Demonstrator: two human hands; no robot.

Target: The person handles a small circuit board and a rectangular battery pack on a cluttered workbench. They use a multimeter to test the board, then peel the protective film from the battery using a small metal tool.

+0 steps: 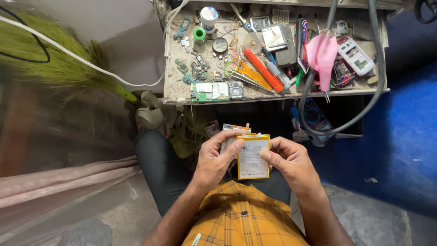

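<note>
Far left, a green grass broom point(54, 64) lies under a white cable point(82, 61), well away from the work. Nearer the middle, the left hand point(214, 161) curls its fingers point(232, 136) round the left edge and top of a flat phone battery point(252, 157), yellow-rimmed with a pale label, held over the lap. The right hand point(291, 161) closes on its right edge, thumb pressed on the label. It looks light, thin and stiff, a smooth-wrapped pouch that I'd judge ought not to be bent or pierced; the rimmed edges seem the safest hold. Beyond, the dusty surface point(170, 68) works like an open tray: green circuit boards point(209, 91), an orange-handled tool point(264, 70), a pink cloth point(322, 54), and a white phone frame point(355, 55) far right.
</note>
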